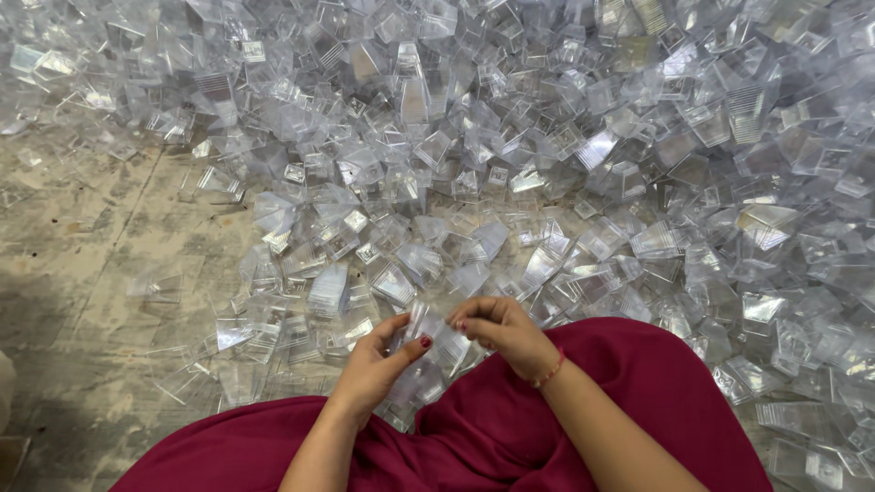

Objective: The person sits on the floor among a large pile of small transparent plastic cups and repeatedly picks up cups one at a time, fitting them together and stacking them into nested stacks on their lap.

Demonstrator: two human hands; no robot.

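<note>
The person sits on the floor (82, 273) with a dark red cloth (510, 428) spread over the lap, facing a huge pile of clear plastic pieces (565, 137) that covers most of the view. Both hands meet just above the lap, at the near edge of the pile. The left hand (378, 360) pinches a small clear plastic piece (436, 335) between thumb and fingers, and the right hand (497, 330) grips the same piece from the other side, fingers curled over its top edge. The piece is held in the air between the two hands, just over the cloth and touching nothing else that can be seen. Whether it is one piece or two nested together cannot be told, since the plastic is see-through and glares.

The step in hand looks like working a single piece, either pulling parts apart or pressing them together. The next move probably calls for a firm, careful pinch at the thin edges, because the plastic seems slippery and light. More loose pieces lie by the knees (273, 333), near the left hand.
</note>
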